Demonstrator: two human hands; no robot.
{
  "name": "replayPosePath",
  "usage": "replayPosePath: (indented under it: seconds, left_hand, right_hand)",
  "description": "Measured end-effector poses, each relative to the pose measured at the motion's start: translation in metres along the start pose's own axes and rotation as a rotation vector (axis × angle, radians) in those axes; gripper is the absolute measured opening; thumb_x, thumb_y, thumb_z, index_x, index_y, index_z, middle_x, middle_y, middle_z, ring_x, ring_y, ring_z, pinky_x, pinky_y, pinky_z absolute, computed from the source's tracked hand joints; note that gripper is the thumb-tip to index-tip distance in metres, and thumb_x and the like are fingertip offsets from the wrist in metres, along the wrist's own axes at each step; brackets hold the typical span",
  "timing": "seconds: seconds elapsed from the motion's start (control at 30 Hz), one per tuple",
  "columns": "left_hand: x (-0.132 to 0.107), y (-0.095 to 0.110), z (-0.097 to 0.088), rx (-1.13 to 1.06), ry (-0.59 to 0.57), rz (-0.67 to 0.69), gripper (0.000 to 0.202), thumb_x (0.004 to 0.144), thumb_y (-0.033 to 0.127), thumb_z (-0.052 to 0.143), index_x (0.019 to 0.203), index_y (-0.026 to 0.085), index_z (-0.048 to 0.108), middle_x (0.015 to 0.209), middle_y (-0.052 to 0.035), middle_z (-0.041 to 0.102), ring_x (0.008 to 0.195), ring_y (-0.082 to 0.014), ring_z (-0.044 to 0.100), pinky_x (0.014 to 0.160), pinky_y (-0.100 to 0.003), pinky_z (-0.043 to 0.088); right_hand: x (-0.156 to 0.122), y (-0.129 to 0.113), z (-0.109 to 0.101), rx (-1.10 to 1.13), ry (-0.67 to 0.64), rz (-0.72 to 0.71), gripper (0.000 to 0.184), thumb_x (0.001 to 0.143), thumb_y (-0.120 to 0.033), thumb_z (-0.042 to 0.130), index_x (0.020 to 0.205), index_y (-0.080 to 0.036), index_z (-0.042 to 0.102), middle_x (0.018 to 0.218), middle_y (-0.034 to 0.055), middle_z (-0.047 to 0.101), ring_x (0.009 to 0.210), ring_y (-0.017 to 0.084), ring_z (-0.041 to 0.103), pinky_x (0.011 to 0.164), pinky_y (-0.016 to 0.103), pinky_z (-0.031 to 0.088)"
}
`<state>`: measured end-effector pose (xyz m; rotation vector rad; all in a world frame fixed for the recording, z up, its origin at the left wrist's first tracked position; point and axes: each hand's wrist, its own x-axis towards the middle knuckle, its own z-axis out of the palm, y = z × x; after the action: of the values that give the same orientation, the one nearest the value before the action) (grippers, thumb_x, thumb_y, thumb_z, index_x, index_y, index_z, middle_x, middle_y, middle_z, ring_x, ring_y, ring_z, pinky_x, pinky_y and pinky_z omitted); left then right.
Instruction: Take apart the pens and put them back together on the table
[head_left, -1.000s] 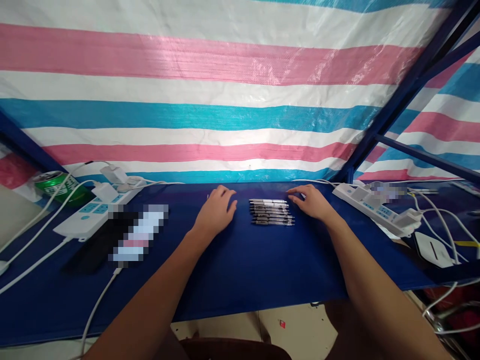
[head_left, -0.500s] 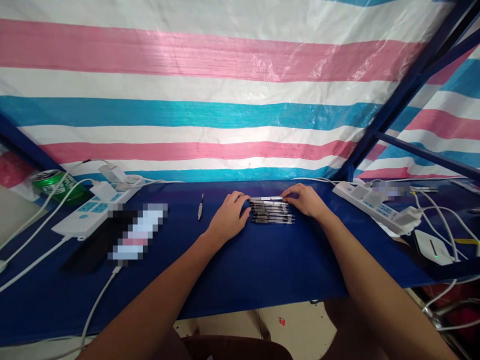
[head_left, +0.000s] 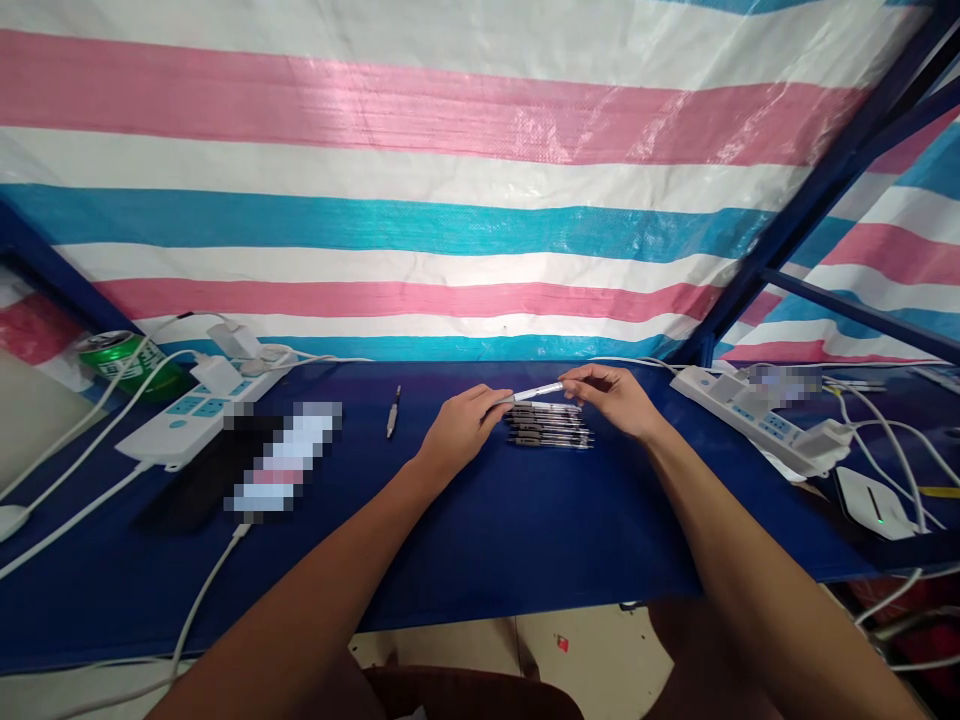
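A white pen [head_left: 537, 391] is lifted a little above a row of several pens [head_left: 550, 430] lying side by side on the blue table cover [head_left: 480, 530]. My left hand [head_left: 457, 430] pinches the pen's left end and my right hand [head_left: 615, 398] pinches its right end. Both hands have their fingers closed on it. A single small pen part [head_left: 392, 412] lies alone on the cover, to the left of my left hand.
A white power strip [head_left: 199, 415] with plugs and cables sits at the left, with a green can [head_left: 124, 360] behind it and a dark flat object [head_left: 202, 480] in front. Another power strip [head_left: 757, 420] and a white device [head_left: 874, 495] lie at the right. A striped tarp hangs behind.
Both hands closed in on the row of pens and lifted the farthest pen off it by its ends. The lone part on the left was uncovered when my left hand moved right.
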<state>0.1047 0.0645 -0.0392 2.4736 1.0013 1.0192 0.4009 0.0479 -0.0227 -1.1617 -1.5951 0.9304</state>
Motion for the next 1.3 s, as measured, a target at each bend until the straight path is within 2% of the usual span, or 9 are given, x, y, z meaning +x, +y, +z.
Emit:
replayPosePath:
  seconds: [0.1,0.2,0.3,0.4,0.57,0.7,0.8,1.07,1.3]
  left_hand:
    - [-0.001,0.0,0.002,-0.001,-0.001,0.045,0.034,0.111,0.039,0.051,0.129,0.024,0.076,0.115,-0.0076,0.078,0.106,-0.0229,0.073,0.097,-0.035,0.056]
    - [-0.001,0.0,0.003,0.013,-0.02,0.071,0.036,0.111,0.041,0.049,0.129,0.025,0.076,0.113,-0.0075,0.079,0.106,-0.0232,0.073,0.097,-0.036,0.056]
    - [-0.001,0.001,0.003,0.01,-0.037,0.064,0.038,0.112,0.041,0.047,0.128,0.024,0.076,0.113,-0.0076,0.079,0.104,-0.0231,0.073,0.095,-0.036,0.056]
    - [-0.001,0.001,0.003,0.005,-0.039,0.054,0.039,0.112,0.042,0.047,0.128,0.023,0.076,0.112,-0.008,0.079,0.102,-0.0229,0.074,0.093,-0.035,0.056]
    - [-0.001,0.001,0.003,0.015,-0.05,0.067,0.038,0.112,0.041,0.046,0.129,0.024,0.076,0.112,-0.0077,0.079,0.103,-0.0223,0.074,0.094,-0.034,0.056]
    - [-0.002,0.0,0.004,0.023,-0.038,0.076,0.036,0.112,0.039,0.048,0.128,0.023,0.077,0.112,-0.0077,0.079,0.102,-0.0223,0.074,0.093,-0.034,0.056]
    - [-0.002,-0.001,0.004,0.024,-0.031,0.094,0.034,0.112,0.037,0.049,0.127,0.023,0.076,0.11,-0.0069,0.079,0.101,-0.0219,0.074,0.091,-0.033,0.055]
    - [-0.003,0.0,0.004,0.021,-0.027,0.135,0.031,0.112,0.034,0.051,0.127,0.022,0.076,0.109,-0.006,0.079,0.099,-0.0211,0.073,0.089,-0.032,0.055]
    - [-0.002,-0.001,0.005,0.017,-0.043,0.142,0.032,0.112,0.034,0.05,0.127,0.022,0.076,0.11,-0.0065,0.079,0.1,-0.0213,0.073,0.09,-0.033,0.055]
  right_hand:
    - [-0.001,-0.003,0.006,0.029,-0.089,0.08,0.049,0.089,-0.072,0.073,0.1,-0.024,0.08,0.078,0.0042,0.076,0.061,0.017,0.058,0.063,0.035,0.052]
    - [-0.002,-0.005,0.008,0.042,-0.166,0.113,0.046,0.089,-0.07,0.074,0.092,-0.024,0.079,0.072,0.0028,0.073,0.059,0.016,0.057,0.061,0.034,0.05]
    - [-0.003,-0.007,0.008,0.089,-0.16,0.061,0.039,0.082,-0.062,0.084,0.096,-0.026,0.08,0.083,0.0032,0.076,0.072,0.019,0.065,0.073,0.037,0.056]
    - [-0.004,-0.007,0.008,0.128,-0.126,0.053,0.042,0.078,-0.057,0.09,0.106,-0.027,0.079,0.097,0.0047,0.079,0.083,0.021,0.07,0.083,0.04,0.059]
    - [-0.005,-0.007,0.009,0.125,-0.203,0.145,0.043,0.088,-0.064,0.078,0.1,-0.022,0.076,0.082,0.0048,0.075,0.065,0.018,0.065,0.061,0.034,0.054]
    - [-0.006,-0.01,0.009,0.098,-0.213,0.101,0.041,0.084,-0.056,0.085,0.108,-0.024,0.076,0.093,0.0045,0.077,0.068,0.017,0.064,0.064,0.034,0.054]
    - [-0.007,-0.013,0.01,0.096,-0.247,0.12,0.04,0.089,-0.06,0.078,0.103,-0.022,0.075,0.086,0.0044,0.075,0.065,0.016,0.062,0.059,0.032,0.05]
    - [-0.007,-0.014,0.013,0.074,-0.247,0.113,0.043,0.084,-0.059,0.084,0.108,-0.024,0.073,0.089,0.003,0.075,0.072,0.018,0.064,0.063,0.032,0.05]
    - [-0.007,-0.013,0.015,0.067,-0.252,0.095,0.04,0.086,-0.057,0.083,0.108,-0.024,0.073,0.088,0.0026,0.074,0.069,0.016,0.06,0.06,0.031,0.046]
